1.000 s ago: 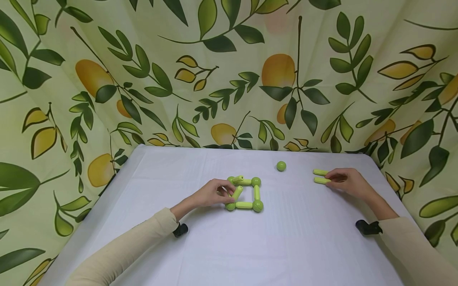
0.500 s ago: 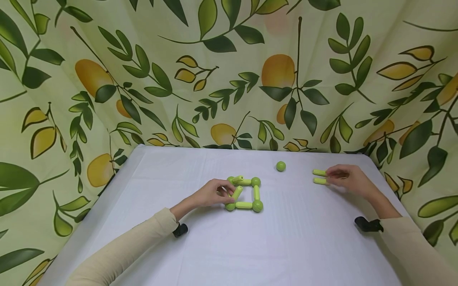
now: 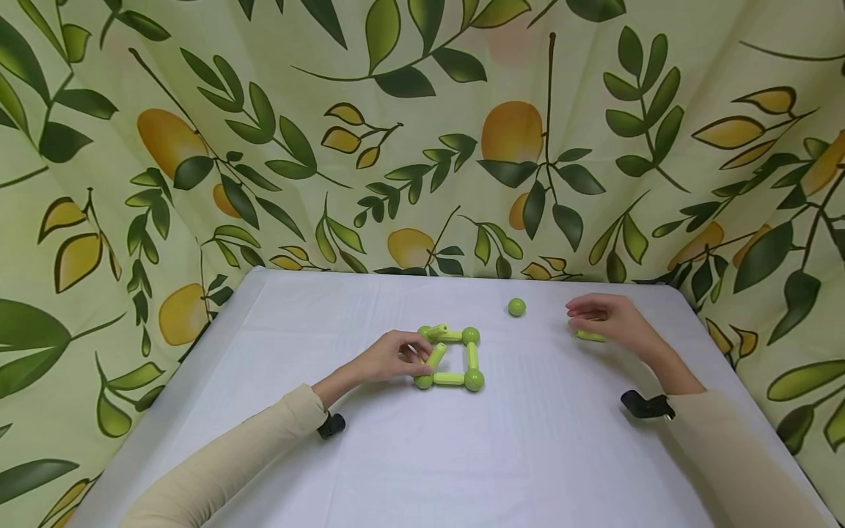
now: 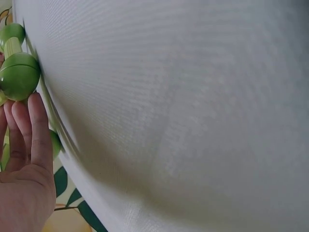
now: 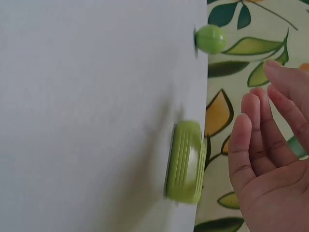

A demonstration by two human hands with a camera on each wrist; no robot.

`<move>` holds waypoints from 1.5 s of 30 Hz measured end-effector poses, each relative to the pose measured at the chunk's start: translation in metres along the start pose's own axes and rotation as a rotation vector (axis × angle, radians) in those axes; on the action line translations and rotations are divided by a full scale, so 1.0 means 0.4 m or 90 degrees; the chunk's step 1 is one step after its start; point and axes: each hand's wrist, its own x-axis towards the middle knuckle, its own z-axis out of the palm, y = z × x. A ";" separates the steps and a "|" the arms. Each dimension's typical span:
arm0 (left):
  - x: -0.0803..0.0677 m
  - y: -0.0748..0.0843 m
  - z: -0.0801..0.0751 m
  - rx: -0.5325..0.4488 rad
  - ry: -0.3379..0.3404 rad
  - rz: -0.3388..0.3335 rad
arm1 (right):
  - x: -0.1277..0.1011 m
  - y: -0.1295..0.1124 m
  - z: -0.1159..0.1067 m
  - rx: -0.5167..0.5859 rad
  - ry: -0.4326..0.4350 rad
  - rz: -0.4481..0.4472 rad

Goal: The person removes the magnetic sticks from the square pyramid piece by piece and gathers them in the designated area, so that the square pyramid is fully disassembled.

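Observation:
A square of light green sticks (image 3: 449, 379) joined by green balls (image 3: 474, 379) lies left of centre on the table; two further sticks tilt up from its left balls. My left hand (image 3: 389, 357) holds the tilted stick (image 3: 436, 356) at the near left corner, fingertips right at the corner ball (image 4: 20, 76) in the left wrist view. My right hand (image 3: 614, 323) hovers with nothing in it, fingers slightly bent. Below it lies a loose ribbed stick (image 5: 185, 162); a second one is mostly hidden behind the hand in the head view.
A loose green ball (image 3: 516, 307) rests near the table's back edge, between the square and the right hand. The table has a white cloth (image 3: 528, 455). A leaf-and-fruit patterned curtain (image 3: 449, 198) hangs behind it. Black wrist cameras (image 3: 645, 405) sit on both sleeves.
My right hand has left the two loose sticks, lifting and shifting left above them; both stay on the table. The left hand and the square have not moved.

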 end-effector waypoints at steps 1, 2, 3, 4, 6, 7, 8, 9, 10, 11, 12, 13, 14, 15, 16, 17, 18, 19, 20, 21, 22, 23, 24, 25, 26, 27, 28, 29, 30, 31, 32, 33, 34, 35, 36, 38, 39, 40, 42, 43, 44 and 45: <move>0.000 -0.001 0.000 0.000 0.000 -0.001 | 0.006 -0.005 0.007 0.007 -0.006 0.003; -0.001 -0.002 0.000 0.001 0.001 -0.002 | 0.011 -0.010 0.015 0.015 -0.013 0.007; -0.001 -0.003 0.001 0.002 0.001 -0.003 | 0.016 -0.016 0.022 0.021 -0.018 0.008; -0.002 -0.003 0.001 0.003 0.002 -0.004 | 0.020 -0.020 0.029 0.025 -0.024 0.006; -0.003 -0.005 0.001 0.006 0.003 -0.004 | 0.029 -0.031 0.043 0.037 -0.035 0.004; -0.004 -0.005 0.000 0.007 0.003 -0.005 | 0.033 -0.036 0.050 0.042 -0.038 0.004; -0.005 -0.004 0.000 0.009 0.004 -0.005 | 0.038 -0.042 0.058 0.046 -0.040 0.003; -0.006 -0.003 -0.001 0.009 0.004 -0.004 | 0.043 -0.046 0.065 0.048 -0.042 0.000; -0.007 -0.001 -0.001 0.009 0.004 -0.004 | 0.048 -0.051 0.072 0.052 -0.046 -0.003; -0.009 0.001 -0.002 0.008 0.003 -0.004 | 0.053 -0.056 0.080 0.057 -0.050 -0.003; -0.010 0.003 -0.002 0.008 0.002 -0.004 | 0.059 -0.060 0.087 0.062 -0.054 -0.006; -0.011 0.004 -0.003 0.008 0.001 -0.004 | 0.064 -0.062 0.095 0.062 -0.060 -0.011; -0.012 0.006 -0.003 0.007 -0.001 -0.004 | 0.070 -0.064 0.103 0.064 -0.066 -0.015; -0.013 0.008 -0.004 0.007 -0.002 -0.005 | 0.076 -0.066 0.111 0.067 -0.071 -0.020; -0.014 0.008 -0.004 0.007 -0.002 -0.006 | 0.082 -0.069 0.119 0.072 -0.078 -0.023; -0.015 0.008 -0.004 0.007 -0.003 -0.005 | 0.088 -0.069 0.128 0.076 -0.084 -0.030; -0.016 0.007 -0.005 0.007 -0.003 -0.005 | 0.093 -0.072 0.137 0.080 -0.090 -0.037; -0.016 0.007 -0.005 0.007 -0.004 -0.003 | 0.099 -0.074 0.145 0.083 -0.095 -0.043; -0.017 0.006 -0.005 0.007 -0.004 -0.002 | 0.104 -0.077 0.154 0.089 -0.100 -0.047; -0.017 0.005 -0.005 0.008 -0.004 0.000 | 0.109 -0.080 0.162 0.095 -0.106 -0.051; -0.017 0.003 -0.005 0.007 -0.004 0.003 | 0.114 -0.083 0.171 0.101 -0.111 -0.055; -0.017 0.002 -0.004 0.007 -0.004 0.005 | 0.120 -0.086 0.180 0.102 -0.117 -0.058; -0.017 0.000 -0.004 0.007 -0.004 0.006 | 0.125 -0.091 0.189 0.104 -0.122 -0.058; -0.016 -0.001 -0.004 0.006 -0.004 0.008 | 0.130 -0.095 0.198 0.107 -0.128 -0.058; -0.016 -0.003 -0.004 0.006 -0.004 0.009 | 0.134 -0.101 0.207 0.110 -0.134 -0.057; -0.017 -0.003 -0.004 0.005 -0.004 0.009 | 0.138 -0.106 0.217 0.111 -0.141 -0.059; -0.017 -0.004 -0.004 0.003 -0.004 0.010 | 0.140 -0.113 0.225 0.114 -0.149 -0.061; -0.018 -0.003 -0.004 0.002 -0.004 0.011 | 0.143 -0.119 0.234 0.116 -0.158 -0.062; -0.019 -0.003 -0.004 0.001 -0.004 0.013 | 0.144 -0.126 0.242 0.121 -0.168 -0.067; -0.020 -0.003 -0.004 0.000 -0.004 0.015 | 0.145 -0.133 0.250 0.128 -0.179 -0.071; -0.021 -0.003 -0.005 -0.001 -0.004 0.017 | 0.146 -0.138 0.258 0.135 -0.189 -0.076; -0.022 -0.003 -0.005 -0.002 -0.003 0.017 | 0.146 -0.143 0.265 0.144 -0.200 -0.085; -0.024 -0.003 -0.005 -0.003 -0.003 0.019 | 0.146 -0.148 0.273 0.155 -0.212 -0.092; -0.025 -0.004 -0.006 -0.004 -0.002 0.020 | 0.145 -0.152 0.280 0.163 -0.221 -0.100; -0.027 -0.004 -0.006 -0.004 -0.002 0.020 | 0.145 -0.156 0.287 0.176 -0.232 -0.107; -0.030 -0.005 -0.006 -0.009 -0.001 0.021 | 0.144 -0.161 0.301 0.192 -0.251 -0.122; -0.032 -0.005 -0.007 -0.011 -0.002 0.020 | 0.143 -0.166 0.308 0.200 -0.260 -0.123; -0.033 -0.005 -0.007 -0.015 -0.003 0.020 | 0.142 -0.170 0.315 0.206 -0.269 -0.121; -0.036 -0.005 -0.007 -0.023 -0.005 0.016 | 0.141 -0.179 0.329 0.218 -0.284 -0.116; -0.037 -0.005 -0.008 -0.027 -0.006 0.013 | 0.140 -0.183 0.336 0.220 -0.291 -0.113; -0.039 -0.006 -0.008 -0.028 -0.006 0.011 | 0.140 -0.189 0.343 0.225 -0.297 -0.105; -0.040 -0.007 -0.009 -0.029 -0.007 0.009 | 0.140 -0.194 0.350 0.229 -0.303 -0.102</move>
